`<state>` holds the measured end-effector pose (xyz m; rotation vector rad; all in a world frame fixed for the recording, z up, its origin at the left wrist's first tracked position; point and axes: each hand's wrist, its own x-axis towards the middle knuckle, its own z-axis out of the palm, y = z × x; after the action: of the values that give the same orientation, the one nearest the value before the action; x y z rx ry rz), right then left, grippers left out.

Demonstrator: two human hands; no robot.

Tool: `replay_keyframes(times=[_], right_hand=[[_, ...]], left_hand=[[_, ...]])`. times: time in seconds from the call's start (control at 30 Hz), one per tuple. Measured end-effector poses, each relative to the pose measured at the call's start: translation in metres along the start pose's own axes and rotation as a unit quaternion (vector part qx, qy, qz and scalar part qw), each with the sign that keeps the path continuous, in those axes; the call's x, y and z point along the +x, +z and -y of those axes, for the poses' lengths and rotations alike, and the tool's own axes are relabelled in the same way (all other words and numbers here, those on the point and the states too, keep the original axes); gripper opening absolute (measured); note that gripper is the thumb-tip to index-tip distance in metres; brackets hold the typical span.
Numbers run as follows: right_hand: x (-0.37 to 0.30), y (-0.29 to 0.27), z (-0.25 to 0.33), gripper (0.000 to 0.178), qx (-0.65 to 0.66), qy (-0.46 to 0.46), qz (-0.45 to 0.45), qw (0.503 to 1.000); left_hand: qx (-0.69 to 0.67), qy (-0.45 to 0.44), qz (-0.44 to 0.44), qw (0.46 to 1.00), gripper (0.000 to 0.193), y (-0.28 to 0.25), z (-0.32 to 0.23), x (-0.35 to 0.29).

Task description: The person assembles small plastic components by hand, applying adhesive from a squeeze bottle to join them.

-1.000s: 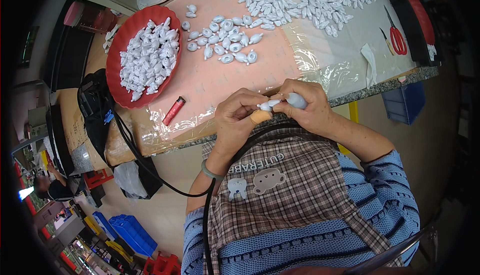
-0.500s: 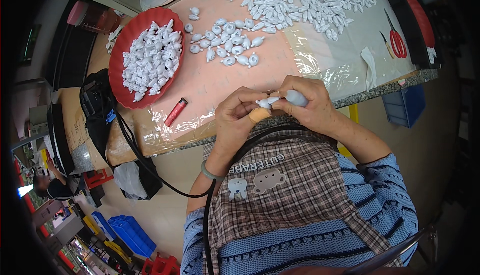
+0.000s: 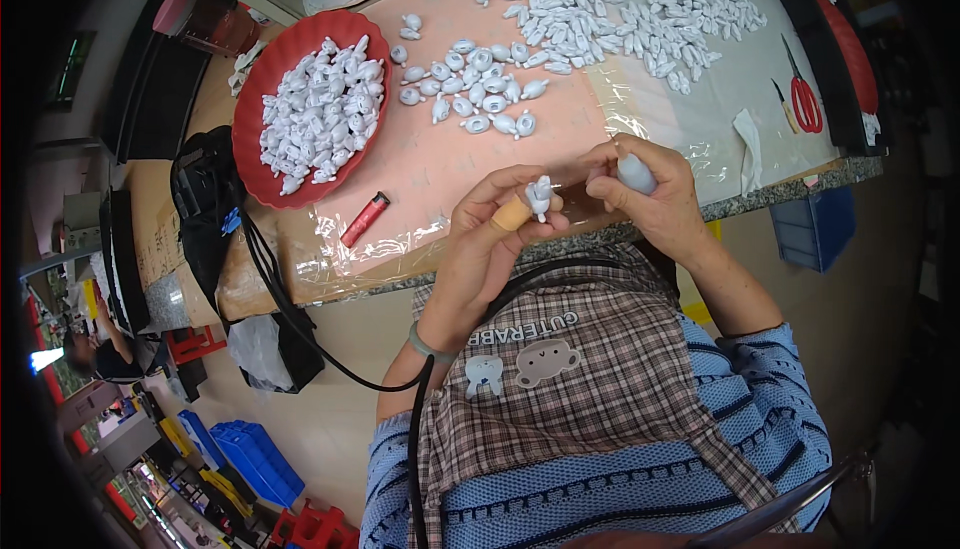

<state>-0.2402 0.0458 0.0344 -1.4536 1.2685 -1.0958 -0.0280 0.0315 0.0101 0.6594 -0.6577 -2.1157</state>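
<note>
The left hand (image 3: 497,224) pinches 1 little white piece (image 3: 539,197), which is near the front edge of the table (image 3: 425,174), between the 2 hands. A tan cover (image 3: 511,213) sits on the left thumb. The right hand (image 3: 660,199) is curled around a small pale bottle (image 3: 637,175), just to the right of the piece and not touching it.

The apron (image 3: 570,394) has a row of pale letters. Below them are 2 patches: a brown bear face (image 3: 546,362) and a pale blue shape (image 3: 484,376). The red lighter (image 3: 365,219) lies left of the hands; any words on it are too small to read.

The fingers hide part of the white piece and part of the bottle. On the far left of the table, a red bowl (image 3: 248,139) holds a heap of white pieces (image 3: 325,114). More loose pieces (image 3: 478,89) lie in the middle. The big pile (image 3: 630,14) on the far right is cut off at the top. A person (image 3: 112,357) far to the left is blurry. The corners are dark.
</note>
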Motion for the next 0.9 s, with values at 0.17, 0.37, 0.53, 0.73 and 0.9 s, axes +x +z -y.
replay_keyframes(times=[0.17, 0.37, 0.53, 0.73, 0.9], right_hand=[[-0.001, 0.001, 0.003, 0.018, 0.005, 0.043, 0.007, 0.999], [-0.003, 0.003, 0.0, 0.016, 0.001, 0.002, 0.018, 1.0], [-0.002, 0.005, 0.0, 0.02, 0.002, -0.026, 0.01, 1.0], [0.004, 0.007, 0.011, 0.031, -0.048, -0.125, 0.049, 0.99], [0.005, 0.006, 0.007, 0.025, -0.07, -0.156, 0.08, 0.982]], left_hand=[[-0.073, -0.018, 0.031, 0.997, 0.039, -0.012, 0.008, 0.002], [-0.102, -0.031, 0.054, 0.993, 0.041, -0.013, 0.007, 0.003], [-0.083, -0.019, 0.039, 0.996, 0.038, -0.01, 0.008, 0.002], [-0.016, -0.023, 0.049, 0.998, 0.031, -0.006, 0.008, 0.002], [-0.007, -0.043, 0.049, 0.998, 0.029, -0.004, 0.007, 0.001]])
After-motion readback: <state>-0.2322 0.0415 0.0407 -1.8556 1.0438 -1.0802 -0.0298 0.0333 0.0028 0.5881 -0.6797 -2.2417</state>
